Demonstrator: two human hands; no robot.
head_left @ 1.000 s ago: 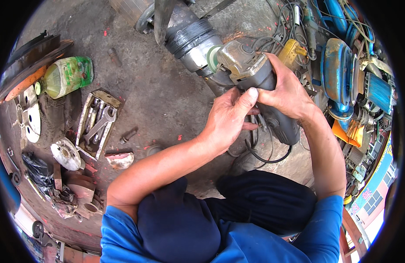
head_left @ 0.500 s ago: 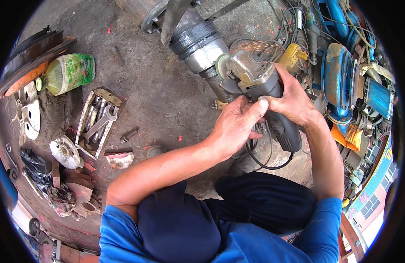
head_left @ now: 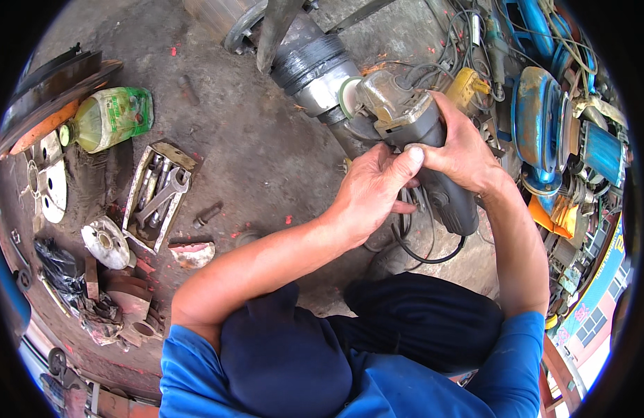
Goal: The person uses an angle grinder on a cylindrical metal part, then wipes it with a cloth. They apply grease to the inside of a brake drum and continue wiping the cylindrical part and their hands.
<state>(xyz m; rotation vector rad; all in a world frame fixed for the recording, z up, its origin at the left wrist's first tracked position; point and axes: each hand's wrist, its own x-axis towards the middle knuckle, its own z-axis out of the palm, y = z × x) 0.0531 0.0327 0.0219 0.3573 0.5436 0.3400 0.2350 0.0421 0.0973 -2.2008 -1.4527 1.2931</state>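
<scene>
My right hand (head_left: 468,150) is wrapped around the dark grey body of an angle grinder (head_left: 453,202), its thumb across the near side. Close against it, my left hand (head_left: 370,188) is closed on the grinder near the guard; some of its fingers are hidden beneath the tool. The two thumbs meet. The pale grinding disc (head_left: 349,97) is at the bright bare band of a thick metal shaft (head_left: 329,90). Black, greasy-looking rings (head_left: 311,64) surround the shaft just beyond that band. A black cord (head_left: 437,262) loops from the grinder's rear end.
An open tray (head_left: 167,226) of wrenches lies left, below a green-labelled plastic jug (head_left: 116,118). A loose bolt (head_left: 207,215) rests on the floor. To the right are a yellow power tool (head_left: 467,89), tangled cables and blue machine parts (head_left: 534,122). Scrap metal (head_left: 130,299) sits lower left.
The grinder and both hands have shifted slightly left and up, toward the shaft. The spray of sparks beyond the grinder has shrunk to a few, with a small one left of the shaft.
</scene>
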